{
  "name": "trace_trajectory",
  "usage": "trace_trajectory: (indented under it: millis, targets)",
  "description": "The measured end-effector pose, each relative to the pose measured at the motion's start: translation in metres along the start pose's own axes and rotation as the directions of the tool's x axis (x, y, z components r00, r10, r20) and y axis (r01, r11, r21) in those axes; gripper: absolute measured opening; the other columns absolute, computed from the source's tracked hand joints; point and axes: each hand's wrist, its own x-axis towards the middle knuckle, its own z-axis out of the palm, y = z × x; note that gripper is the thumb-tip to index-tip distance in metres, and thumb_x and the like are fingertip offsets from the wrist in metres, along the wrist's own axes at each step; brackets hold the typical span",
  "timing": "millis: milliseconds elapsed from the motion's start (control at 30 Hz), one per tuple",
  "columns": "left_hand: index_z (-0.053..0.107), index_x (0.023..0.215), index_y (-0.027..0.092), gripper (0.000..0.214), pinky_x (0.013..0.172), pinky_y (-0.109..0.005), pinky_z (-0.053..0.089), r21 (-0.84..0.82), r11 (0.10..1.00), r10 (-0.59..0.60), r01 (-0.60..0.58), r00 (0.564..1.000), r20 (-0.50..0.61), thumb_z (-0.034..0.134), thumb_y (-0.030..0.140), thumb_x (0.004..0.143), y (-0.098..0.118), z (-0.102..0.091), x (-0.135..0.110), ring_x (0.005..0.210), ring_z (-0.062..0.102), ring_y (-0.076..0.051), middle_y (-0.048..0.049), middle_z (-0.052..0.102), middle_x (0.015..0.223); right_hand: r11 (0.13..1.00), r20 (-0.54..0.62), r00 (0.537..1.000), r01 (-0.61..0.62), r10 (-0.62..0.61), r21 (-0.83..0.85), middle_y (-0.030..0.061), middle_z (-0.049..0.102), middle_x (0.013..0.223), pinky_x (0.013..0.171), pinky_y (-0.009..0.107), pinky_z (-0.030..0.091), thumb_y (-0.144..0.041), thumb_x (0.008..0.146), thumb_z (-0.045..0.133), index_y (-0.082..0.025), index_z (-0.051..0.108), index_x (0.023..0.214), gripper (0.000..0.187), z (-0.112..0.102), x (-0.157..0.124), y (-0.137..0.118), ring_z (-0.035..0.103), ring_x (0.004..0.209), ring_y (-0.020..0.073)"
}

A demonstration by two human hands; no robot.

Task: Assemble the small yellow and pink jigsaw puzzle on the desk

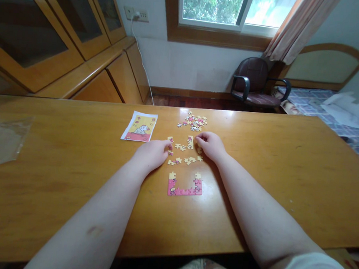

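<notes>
My left hand point(153, 155) is closed with its fingers curled, and its tips reach a small puzzle piece point(170, 153); whether they grip it is hard to make out. Opposite it, my right hand point(211, 145) pinches what looks like a yellow puzzle piece, mostly covered by the fingertips. Just left of those fingertips lies a joined yellow section point(190, 142) with a pink figure. Loose yellow pieces point(191, 160) lie in rows between and below the hands. Nearer me sits a joined pink U-shaped puzzle border point(184, 192) with yellow upper ends.
A pile of mixed pieces point(196, 121) lies near the table's far edge. The printed picture card point(140, 127) is left of it. A clear plastic bag point(1, 142) rests at the far left of the wooden table point(71, 150). Beyond stand cabinets and an office chair point(256, 80).
</notes>
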Motion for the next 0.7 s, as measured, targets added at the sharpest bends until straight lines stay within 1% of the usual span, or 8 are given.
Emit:
trace_trajectory:
  millis: [133, 233, 367, 567, 700]
  targets:
    - [0.065, 0.102, 0.028, 0.028, 0.074, -0.034, 0.05, 0.006, 0.999, -0.049, 0.049, 0.998, -0.026, 0.048, 0.042, 0.085, -0.0016, 0.0022, 0.0005, 0.091, 0.066, -0.028, -0.0065, 0.073, 0.102, 1.0, -0.003, 1.0, 0.008, -0.008, -0.007, 0.0015, 0.069, 0.075, 0.069, 0.027, 0.044, -0.035, 0.082, 0.055, -0.021, 0.07, 0.076, 0.021, -0.0001, 0.0002, 0.0001, 0.06, 0.071, 0.0162]
    - [0.065, 0.101, 0.026, 0.029, 0.073, -0.034, 0.05, 0.014, 0.997, -0.069, 0.07, 0.997, -0.028, 0.048, 0.045, 0.085, -0.0031, 0.0038, 0.0016, 0.09, 0.067, -0.027, -0.0078, 0.073, 0.1, 1.0, -0.003, 1.0, 0.014, -0.014, -0.017, 0.002, 0.069, 0.075, 0.069, 0.027, 0.043, -0.035, 0.083, 0.055, -0.021, 0.07, 0.077, 0.021, 0.0003, 0.0004, 0.0002, 0.06, 0.072, 0.0164]
    - [0.064, 0.102, 0.026, 0.029, 0.074, -0.032, 0.05, 0.016, 0.997, -0.071, 0.071, 0.997, -0.02, 0.049, 0.043, 0.085, -0.0035, 0.0045, 0.0027, 0.09, 0.067, -0.026, -0.0076, 0.072, 0.099, 1.0, 0.0, 1.0, 0.007, -0.007, -0.015, 0.0018, 0.069, 0.074, 0.068, 0.027, 0.044, -0.035, 0.083, 0.055, -0.021, 0.07, 0.077, 0.022, 0.0004, 0.0002, 0.0006, 0.06, 0.071, 0.0162]
    - [0.063, 0.102, 0.025, 0.027, 0.072, -0.034, 0.05, 0.008, 0.998, -0.068, 0.069, 0.998, -0.015, 0.048, 0.04, 0.085, -0.0031, 0.0052, 0.0039, 0.087, 0.067, -0.027, -0.007, 0.073, 0.099, 1.0, -0.002, 1.0, 0.006, -0.006, -0.011, 0.0016, 0.069, 0.074, 0.067, 0.027, 0.043, -0.036, 0.082, 0.055, -0.021, 0.07, 0.076, 0.021, -0.0006, -0.0001, -0.0005, 0.061, 0.071, 0.0165]
    - [0.063, 0.101, 0.025, 0.026, 0.072, -0.034, 0.05, 0.004, 0.998, -0.064, 0.064, 0.998, -0.016, 0.048, 0.039, 0.085, -0.0047, 0.0077, 0.0051, 0.087, 0.067, -0.027, -0.0073, 0.072, 0.098, 1.0, -0.001, 1.0, 0.003, -0.003, -0.012, 0.0018, 0.069, 0.075, 0.069, 0.028, 0.044, -0.035, 0.082, 0.055, -0.022, 0.07, 0.077, 0.021, -0.0008, -0.0002, -0.0013, 0.061, 0.072, 0.0169]
